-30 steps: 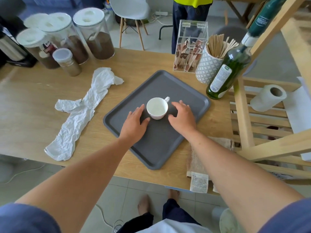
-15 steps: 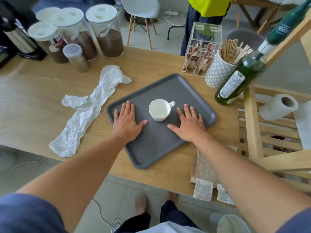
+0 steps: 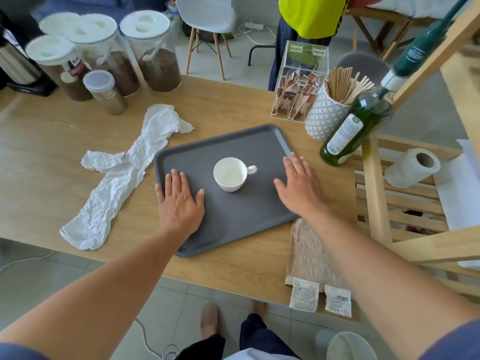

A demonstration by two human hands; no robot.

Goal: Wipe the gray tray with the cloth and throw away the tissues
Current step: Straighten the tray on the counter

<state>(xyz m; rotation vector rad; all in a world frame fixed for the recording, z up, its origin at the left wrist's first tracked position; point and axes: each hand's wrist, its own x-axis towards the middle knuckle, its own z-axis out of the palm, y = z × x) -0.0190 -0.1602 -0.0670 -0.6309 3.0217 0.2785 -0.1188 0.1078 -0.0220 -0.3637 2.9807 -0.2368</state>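
Far left corner of the worktop (image 3: 233, 105): clear jars (image 3: 153, 53) with white lids, brown contents, plus a small shaker jar (image 3: 105, 92) in front of them. Crumpled tissues (image 3: 122, 175) lie as one long strip on the left half of the worktop, running from mid-depth toward the near edge, upper part just beside the tray's left rim. Gray tray (image 3: 233, 214) sits mid-worktop, rotated, near corner close to the near edge. Left hand (image 3: 179, 203) flat, palm down, fingers spread, on the tray's left edge, holding nothing. White cup (image 3: 231, 174) upright at tray centre, handle pointing right, apart from both hands. Right hand (image 3: 298, 188) also open and flat on the tray's right side, fingertips at the rim, nothing gripped. Tan cloth (image 3: 309, 250) folded flat at the near edge, just beside the tray's right corner, partly under the right forearm, tags overhanging. Far right: clear sachet box (image 3: 298, 81), patterned cup of wooden stirrers (image 3: 330, 110), green bottle (image 3: 355, 128) at the right edge.
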